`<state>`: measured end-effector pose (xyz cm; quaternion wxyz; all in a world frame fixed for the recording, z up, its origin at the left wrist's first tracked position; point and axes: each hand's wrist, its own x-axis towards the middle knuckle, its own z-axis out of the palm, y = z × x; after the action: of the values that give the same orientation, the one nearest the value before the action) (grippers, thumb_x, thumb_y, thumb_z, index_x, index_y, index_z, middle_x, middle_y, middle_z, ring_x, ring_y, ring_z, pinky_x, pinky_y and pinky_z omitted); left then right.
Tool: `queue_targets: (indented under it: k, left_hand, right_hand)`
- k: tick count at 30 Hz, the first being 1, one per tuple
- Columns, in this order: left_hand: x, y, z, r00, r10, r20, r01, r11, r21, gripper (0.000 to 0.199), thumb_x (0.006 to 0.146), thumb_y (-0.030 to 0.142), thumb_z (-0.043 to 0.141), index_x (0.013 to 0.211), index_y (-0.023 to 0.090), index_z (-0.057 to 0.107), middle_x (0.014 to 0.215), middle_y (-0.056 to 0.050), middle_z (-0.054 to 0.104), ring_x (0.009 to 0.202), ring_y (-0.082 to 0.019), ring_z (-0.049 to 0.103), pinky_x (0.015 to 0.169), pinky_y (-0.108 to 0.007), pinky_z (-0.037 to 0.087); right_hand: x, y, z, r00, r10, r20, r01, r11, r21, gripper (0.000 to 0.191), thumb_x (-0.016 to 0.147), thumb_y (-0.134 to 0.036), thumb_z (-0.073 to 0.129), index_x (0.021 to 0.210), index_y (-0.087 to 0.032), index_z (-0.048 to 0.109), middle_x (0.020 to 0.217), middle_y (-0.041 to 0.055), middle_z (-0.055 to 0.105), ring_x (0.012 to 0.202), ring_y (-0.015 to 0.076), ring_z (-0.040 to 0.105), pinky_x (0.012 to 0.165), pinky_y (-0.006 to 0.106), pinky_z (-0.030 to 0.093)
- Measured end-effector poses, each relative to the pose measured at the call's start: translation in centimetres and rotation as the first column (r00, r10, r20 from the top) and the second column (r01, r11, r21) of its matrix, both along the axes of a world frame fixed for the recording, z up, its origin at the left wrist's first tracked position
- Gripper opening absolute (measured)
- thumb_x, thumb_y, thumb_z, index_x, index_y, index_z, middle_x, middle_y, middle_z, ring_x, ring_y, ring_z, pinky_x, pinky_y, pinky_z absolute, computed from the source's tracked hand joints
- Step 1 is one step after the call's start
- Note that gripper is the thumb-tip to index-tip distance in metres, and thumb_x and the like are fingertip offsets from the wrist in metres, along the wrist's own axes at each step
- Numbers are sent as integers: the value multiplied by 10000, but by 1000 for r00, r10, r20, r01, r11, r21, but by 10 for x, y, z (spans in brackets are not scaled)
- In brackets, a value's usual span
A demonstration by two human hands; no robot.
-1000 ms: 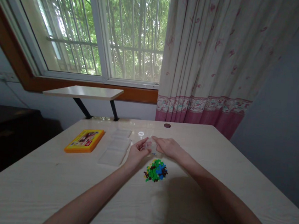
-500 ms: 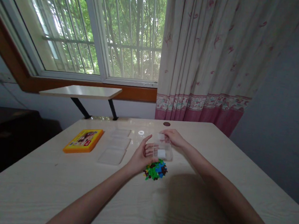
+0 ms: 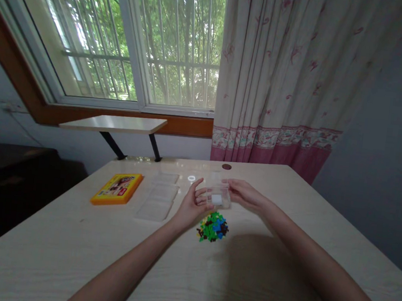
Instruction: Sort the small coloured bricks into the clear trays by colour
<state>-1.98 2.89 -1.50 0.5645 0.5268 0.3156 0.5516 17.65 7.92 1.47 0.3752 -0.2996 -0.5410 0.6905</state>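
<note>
Apparently you are handling a small clear rectangular plastic box (image 3: 225,203), which is sitting between your hands just below and right of the frame's centre; its see-through lid (image 3: 215,176) seems to be standing open. A flat white rectangular piece (image 3: 216,199) is showing in it. Your left hand (image 3: 194,205) is half open, its index finger pointing up, the thumb and other fingers holding the box's left end. Your right hand (image 3: 245,192) is bending its fingers partly closed, holding the upper-right edge; whether they are gripping lid or wall, you cannot tell. Judging by this, you are at an opening or inspecting step, and the next move is calling for a steady left hold while avoiding the loose green, blue and brown plastic pieces (image 3: 212,227) lying just below.
</note>
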Motion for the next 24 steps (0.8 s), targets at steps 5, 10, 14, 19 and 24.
queue_targets:
  k: [5,10,14,19,24]
  left_hand:
    - [0,1,0,999,30,-15,-30,999,13,801,548,92,708,1213,257,294,1050,-59,532,854,-138,572,770,-323,482]
    - [2,0,-4,998,22,-51,-20,999,50,776,572,135,706,1219,254,295,1085,-70,516,816,-128,574,745,-311,487]
    - [3,1,-11,994,-3,-111,13,997,82,789,622,182,675,1269,255,230,1131,-99,507,904,-161,568,794,-350,469]
    - [-15,-1,7,784,143,-604,54,954,296,785,668,276,635,1325,212,209,1332,-159,342,1195,-254,371,956,-435,329]
    - [-65,3,47,238,362,-901,168,899,405,652,698,401,561,1261,134,367,1300,-153,399,1194,-271,363,987,-405,295]
  right_hand:
    - [16,-13,-11,969,-29,244,-29,972,233,495,536,-300,756,976,-134,602,917,59,626,808,135,564,751,258,426]
    - [12,-20,-26,916,-187,354,48,929,367,547,562,-352,720,1044,-132,586,906,64,611,651,111,544,575,225,433]
    - [14,-24,-26,865,-286,412,46,863,503,490,598,-379,684,1010,-125,612,850,56,623,659,120,534,591,232,431]
    - [37,-6,-31,706,-532,467,121,741,661,458,603,-370,667,980,-114,629,846,70,640,734,163,549,689,282,432]
    - [81,25,-45,612,-598,518,177,742,647,487,620,-384,638,1009,-92,608,848,84,636,722,168,561,667,280,437]
